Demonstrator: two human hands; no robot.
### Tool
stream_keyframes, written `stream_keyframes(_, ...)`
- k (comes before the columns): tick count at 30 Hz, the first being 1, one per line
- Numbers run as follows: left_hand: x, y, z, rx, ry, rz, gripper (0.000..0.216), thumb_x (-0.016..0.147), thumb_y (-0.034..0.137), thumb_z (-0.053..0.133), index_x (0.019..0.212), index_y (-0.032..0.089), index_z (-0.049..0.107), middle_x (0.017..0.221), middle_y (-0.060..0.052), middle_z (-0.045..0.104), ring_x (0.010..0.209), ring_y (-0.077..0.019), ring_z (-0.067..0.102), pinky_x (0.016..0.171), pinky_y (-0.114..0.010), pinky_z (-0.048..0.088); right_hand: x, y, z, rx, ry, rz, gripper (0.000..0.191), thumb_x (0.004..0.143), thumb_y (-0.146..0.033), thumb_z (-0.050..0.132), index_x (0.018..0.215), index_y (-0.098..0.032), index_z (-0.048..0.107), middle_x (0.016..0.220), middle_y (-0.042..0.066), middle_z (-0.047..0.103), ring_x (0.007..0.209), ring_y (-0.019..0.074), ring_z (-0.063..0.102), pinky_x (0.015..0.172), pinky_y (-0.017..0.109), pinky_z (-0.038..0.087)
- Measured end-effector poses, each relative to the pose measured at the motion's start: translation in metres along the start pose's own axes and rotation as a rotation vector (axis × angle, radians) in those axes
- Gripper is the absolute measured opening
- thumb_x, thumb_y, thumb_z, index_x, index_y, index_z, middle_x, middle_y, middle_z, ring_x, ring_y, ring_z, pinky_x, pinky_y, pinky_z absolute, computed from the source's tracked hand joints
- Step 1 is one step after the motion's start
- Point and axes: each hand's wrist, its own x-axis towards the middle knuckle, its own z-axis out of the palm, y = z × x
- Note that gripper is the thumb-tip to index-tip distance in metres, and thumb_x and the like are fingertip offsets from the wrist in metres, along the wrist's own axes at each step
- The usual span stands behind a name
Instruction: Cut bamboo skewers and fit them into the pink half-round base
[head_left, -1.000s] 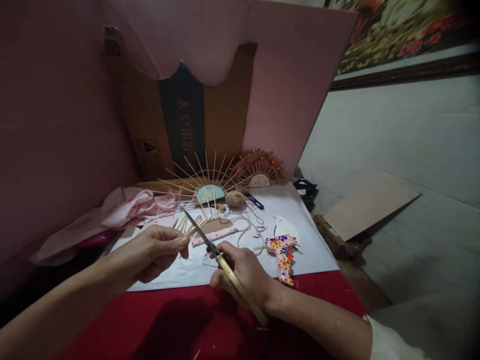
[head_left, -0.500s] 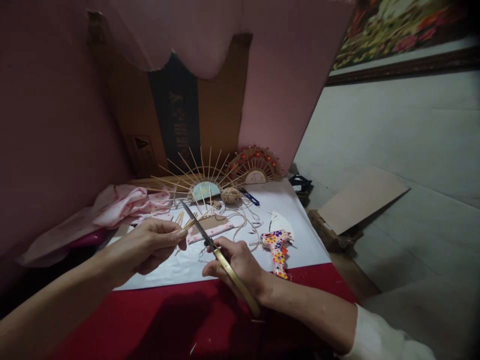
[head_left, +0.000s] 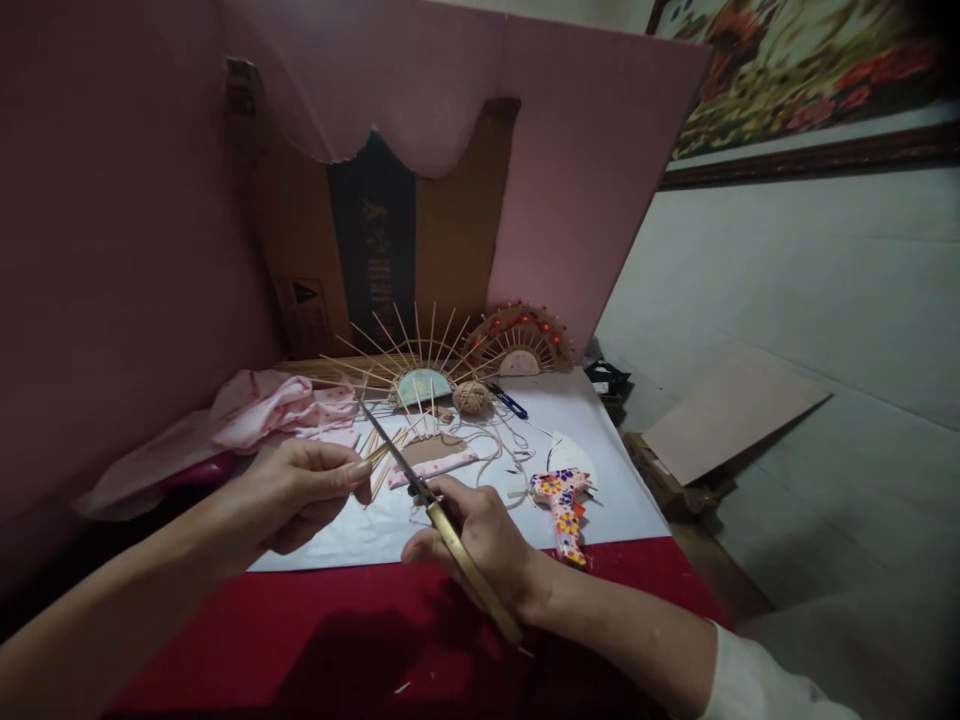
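Because the pink cloth [head_left: 281, 410] is heaped at the left of the frame, just behind the left hand [head_left: 319, 490], a sleeve or wrist could perhaps snag it. That hand pinches thin sticks [head_left: 384, 450] narrowly between thumb and fingers, left of centre in the frame; so light a hold might let them twist or slip if pushed from the side. Across them, as seen from here, lie the blades of the scissors [head_left: 444, 525]. Whether steel touches wood, or how far the blades are parted, I cannot tell. With the pinching fingertips so near, a slip could nick them, and a snipped end could fly off. At centre, the right hand [head_left: 487, 540] is wrapped around the scissors' handles. Beyond the blades, a cloth-edged board [head_left: 435, 455] could get scratched if the tip dropped. Further right, loose twine [head_left: 491, 450] trails near the flowered glue gun [head_left: 564, 500], so tugging one might drag the other.
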Motion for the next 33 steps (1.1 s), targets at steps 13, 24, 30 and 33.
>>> stream_keyframes(13,0.008,-0.021,-0.007,0.091,0.103,0.040,0.040,0.064,0.056,0.066,0.062,0.016,0.061,0.036,0.010,0.021,0.031,-0.0034,0.010,0.031,-0.020,0.007,0.002,0.002,0.013,0.120,0.036,0.075,0.035,0.070,-0.048,0.069,0.073,-0.016,0.055,0.053,-0.007,0.041,0.050,0.0076,0.032,0.047,0.020,0.028)
stream_keyframes(24,0.022,-0.040,-0.008,-0.091,0.002,0.004,0.038,0.070,0.051,0.065,0.066,0.014,0.056,0.041,0.012,0.021,0.037,-0.0022,0.008,0.034,-0.017,0.005,0.002,0.002,-0.009,-0.002,0.046,0.098,0.037,0.066,-0.047,0.073,0.087,-0.017,0.063,0.052,-0.007,0.048,0.048,0.0083,0.038,0.050,0.021,0.032)
stream_keyframes(30,0.026,-0.022,-0.015,-0.345,0.275,0.194,0.024,0.080,0.037,0.057,0.072,0.015,0.054,0.042,0.011,0.024,0.034,-0.0019,0.013,0.032,-0.014,0.010,0.007,0.008,-0.043,-0.286,-0.063,0.207,0.045,0.064,-0.052,0.073,0.093,-0.020,0.058,0.067,-0.001,0.060,0.058,0.0136,0.051,0.054,0.024,0.033)
stream_keyframes(33,0.031,-0.004,-0.017,-0.430,0.319,0.312,0.012,0.083,0.024,0.053,0.076,0.014,0.055,0.044,0.009,0.033,0.032,-0.0021,0.019,0.031,-0.013,0.013,0.005,0.015,-0.043,-0.444,-0.211,0.120,0.044,0.062,-0.048,0.075,0.092,-0.021,0.058,0.072,0.000,0.061,0.062,0.0148,0.051,0.053,0.024,0.030)
